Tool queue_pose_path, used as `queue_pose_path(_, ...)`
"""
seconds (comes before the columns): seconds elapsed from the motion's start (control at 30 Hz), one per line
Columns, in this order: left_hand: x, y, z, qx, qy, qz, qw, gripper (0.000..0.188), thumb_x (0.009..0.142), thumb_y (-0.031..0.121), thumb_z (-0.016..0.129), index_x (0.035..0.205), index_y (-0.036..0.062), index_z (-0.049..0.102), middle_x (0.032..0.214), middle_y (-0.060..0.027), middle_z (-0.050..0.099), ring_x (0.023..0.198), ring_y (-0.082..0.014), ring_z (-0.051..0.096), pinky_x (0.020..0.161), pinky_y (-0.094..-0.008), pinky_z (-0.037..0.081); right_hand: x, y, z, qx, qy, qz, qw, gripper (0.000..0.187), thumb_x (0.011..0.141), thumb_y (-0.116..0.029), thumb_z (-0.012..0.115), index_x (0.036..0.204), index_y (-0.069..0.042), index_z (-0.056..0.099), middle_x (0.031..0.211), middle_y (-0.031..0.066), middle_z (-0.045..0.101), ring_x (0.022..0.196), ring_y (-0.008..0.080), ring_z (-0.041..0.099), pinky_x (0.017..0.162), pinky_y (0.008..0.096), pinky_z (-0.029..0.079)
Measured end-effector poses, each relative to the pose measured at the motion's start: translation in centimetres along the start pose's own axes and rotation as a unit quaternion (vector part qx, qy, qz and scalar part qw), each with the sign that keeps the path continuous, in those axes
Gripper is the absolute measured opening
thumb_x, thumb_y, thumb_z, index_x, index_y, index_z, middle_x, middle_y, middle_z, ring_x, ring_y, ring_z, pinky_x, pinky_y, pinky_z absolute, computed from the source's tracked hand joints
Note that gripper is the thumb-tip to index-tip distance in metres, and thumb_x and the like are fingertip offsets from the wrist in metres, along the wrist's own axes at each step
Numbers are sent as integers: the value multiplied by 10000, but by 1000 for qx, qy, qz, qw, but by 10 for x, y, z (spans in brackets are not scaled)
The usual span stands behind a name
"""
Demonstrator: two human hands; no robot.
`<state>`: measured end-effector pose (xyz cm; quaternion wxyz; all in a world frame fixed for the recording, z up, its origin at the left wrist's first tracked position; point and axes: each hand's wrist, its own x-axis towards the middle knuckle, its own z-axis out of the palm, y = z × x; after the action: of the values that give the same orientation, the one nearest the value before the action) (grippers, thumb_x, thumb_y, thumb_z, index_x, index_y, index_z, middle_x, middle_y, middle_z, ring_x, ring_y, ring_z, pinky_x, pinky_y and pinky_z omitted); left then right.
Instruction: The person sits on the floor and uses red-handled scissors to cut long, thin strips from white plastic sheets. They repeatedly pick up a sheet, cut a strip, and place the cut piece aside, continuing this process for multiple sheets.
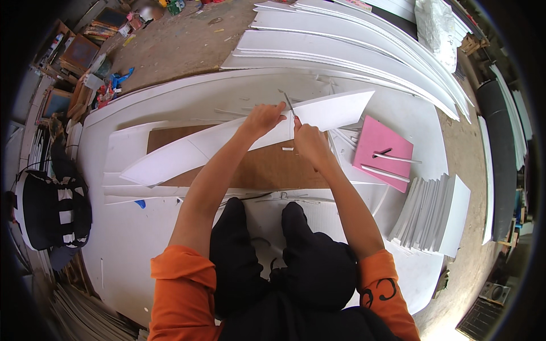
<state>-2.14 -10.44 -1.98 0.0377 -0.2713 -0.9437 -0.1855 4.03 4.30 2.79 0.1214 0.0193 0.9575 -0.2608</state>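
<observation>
A long white board strip [227, 145], looking like foam board, lies slantwise across a brown board [264, 167]. My left hand [264, 120] is closed at the strip's far edge, fingers bent and thumb toward the top face; its palm side is hidden. Just right of it, my right hand [311, 143] is closed around a thin knife [290, 104], whose narrow blade points away from me over the strip. Both hands are close together, the left fingertips near the blade. Below the knife, a small white offcut [288, 149] rests on the brown board.
Beside my right forearm lies a pink block [384, 150] with white strips on it. Nearer stands a stack of white pieces [424, 213]. Long white sheets [318, 40] are piled beyond the white work surface [131, 238]. A black-and-white fan-like object [54, 210] stands at the left.
</observation>
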Motion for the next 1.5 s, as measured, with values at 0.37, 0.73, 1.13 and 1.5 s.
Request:
queue_pose_path(0.37,-4,7,3,-4,49,7,999,161,835,217,470,879,65,437,591,-142,553,562,-349,538,495,-439,420,0,-13,-7,-3,-44,44,998,568,906,-356,185,841,50,577,848,262,575,854,410,549,783,459,419)
queue_pose_path(0.73,-3,9,3,-12,-18,-14,1000,162,860,215,420,917,64,437,610,-157,553,591,-357,543,519,-451,420,-33,-9,-20,-65,-43,-6,997,545,906,-320,203,808,77,562,751,270,576,720,387,586,692,441,468)
queue_pose_path(1.13,-8,7,4,-19,-7,29,999,151,851,187,440,897,46,412,591,-152,549,536,-347,534,451,-438,404,0,-12,-9,-45,-118,50,991,385,888,-237,280,908,12,574,929,200,586,888,352,566,749,424,463)
queue_pose_path(1.5,1,29,-29,-147,-100,-83,981,352,885,308,378,1198,152,337,802,-175,595,738,-394,541,639,-443,418,-1,-1,0,-80,-87,16,993,293,853,-224,411,986,27,479,920,203,587,915,350,561,746,420,461)
